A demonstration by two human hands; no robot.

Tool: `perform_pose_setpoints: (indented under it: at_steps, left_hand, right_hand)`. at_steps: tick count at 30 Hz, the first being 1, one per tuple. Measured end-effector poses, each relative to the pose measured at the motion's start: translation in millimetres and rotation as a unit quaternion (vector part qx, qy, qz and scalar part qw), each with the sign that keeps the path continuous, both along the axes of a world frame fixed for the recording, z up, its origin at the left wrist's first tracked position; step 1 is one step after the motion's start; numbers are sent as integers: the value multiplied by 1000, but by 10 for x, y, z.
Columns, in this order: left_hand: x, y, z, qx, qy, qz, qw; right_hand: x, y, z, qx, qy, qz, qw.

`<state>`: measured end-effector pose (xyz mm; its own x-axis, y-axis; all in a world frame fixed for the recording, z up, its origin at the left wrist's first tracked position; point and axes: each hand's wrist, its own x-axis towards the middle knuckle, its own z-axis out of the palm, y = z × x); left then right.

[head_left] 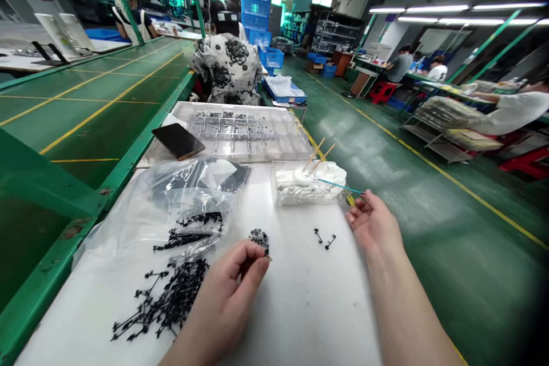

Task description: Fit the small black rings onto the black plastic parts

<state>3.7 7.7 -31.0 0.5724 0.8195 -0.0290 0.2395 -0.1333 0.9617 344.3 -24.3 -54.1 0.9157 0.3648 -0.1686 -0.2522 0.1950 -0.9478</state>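
Fingers point(256, 267) of our left hand point(225, 294) press together on a small clump of black moulded parts point(259, 240), above the white bench sheet point(300, 314). Left of them lie black branched runners point(167, 300) and a clear plastic bag point(171, 206); beyond sit a phone point(178, 141) and a clear compartment tray point(244, 131). Two small black pieces point(323, 238) lie apart, near our right hand point(373, 223) — its curled fingers point(358, 206) close on a thin teal rod point(338, 186), which crosses a tray of white cloth point(309, 183).
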Motion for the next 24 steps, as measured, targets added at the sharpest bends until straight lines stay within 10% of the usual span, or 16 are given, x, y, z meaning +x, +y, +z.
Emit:
perform_pose_setpoints:
  at_steps: [24]
  left_hand:
    - [-10, -3, 3, 2, -32, 10, 999]
  right_hand:
    - [-320, -32, 185, 105, -95, 7, 990]
